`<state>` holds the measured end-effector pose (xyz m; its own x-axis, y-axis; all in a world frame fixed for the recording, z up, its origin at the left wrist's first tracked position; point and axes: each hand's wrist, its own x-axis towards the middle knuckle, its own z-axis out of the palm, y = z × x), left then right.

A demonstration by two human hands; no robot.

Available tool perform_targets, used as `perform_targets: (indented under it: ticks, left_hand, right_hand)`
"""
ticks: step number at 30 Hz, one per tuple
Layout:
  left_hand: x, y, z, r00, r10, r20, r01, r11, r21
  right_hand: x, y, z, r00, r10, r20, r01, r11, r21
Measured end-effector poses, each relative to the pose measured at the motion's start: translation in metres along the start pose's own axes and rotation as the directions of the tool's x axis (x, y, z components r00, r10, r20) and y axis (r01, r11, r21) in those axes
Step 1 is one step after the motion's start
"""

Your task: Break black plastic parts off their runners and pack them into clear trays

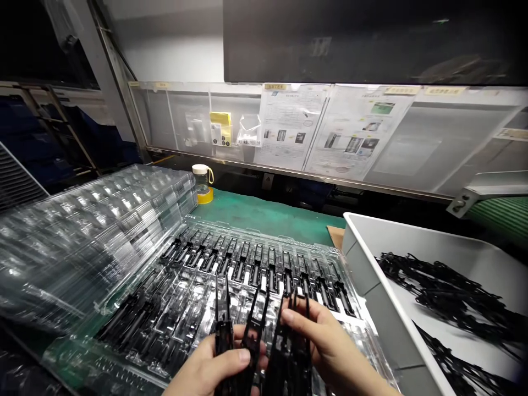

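1. To my left a tall stack of clear plastic trays (119,225) crowds the green table (264,209), right beside the open tray (187,308) in front of me.
2. Behind that stack a bottle (200,180) with a pale lid and strap stands with a yellow ring (205,196) around its foot.
3. On my right a white bin (367,264) walls off that side, its edge just beside the open tray; tangled black parts (445,291) lie inside. A bit of cardboard (335,235) shows by its far corner.
4. Ahead, printed sheets (295,126) and a yellow packet (221,129) sit in clear pockets, below a dark screen (371,44).
5. My left hand (210,360) is closed round two black pieces (224,335), thumb pressed across the front.
6. My right hand (325,333) pinches more black pieces (286,341) between thumb and fingers; they overlap, so I cannot tell how many.
7. All these pieces are above the near part of the open tray, hiding some of it. They are slim, glossy and upright, with thin paired prongs at the top.
8. Similar pieces (272,269) fill the tray's far row, and others lie at its left.
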<state>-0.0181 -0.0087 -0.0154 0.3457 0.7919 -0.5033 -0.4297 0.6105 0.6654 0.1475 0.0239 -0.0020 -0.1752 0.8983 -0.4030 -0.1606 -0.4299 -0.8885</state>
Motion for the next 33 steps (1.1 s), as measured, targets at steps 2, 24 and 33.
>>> perform_targets:
  ticks: [2,24,33]
  left_hand:
    - [-0.008,0.010,-0.004,0.988,0.080,-0.134,-0.068,0.993,0.093]
    - [-0.026,0.050,-0.085,0.830,0.536,-0.156,-0.005,0.287,0.958]
    - [-0.033,0.059,-0.089,0.771,0.585,-0.250,0.043,0.344,0.938]
  right_hand:
    - [0.002,-0.002,-0.001,0.996,-0.036,-0.077,0.035,0.999,-0.012]
    - [0.055,0.021,0.074,0.922,-0.258,0.287,0.367,0.816,-0.446]
    - [0.050,0.020,0.067,0.850,-0.322,0.417,0.519,0.376,-0.768]
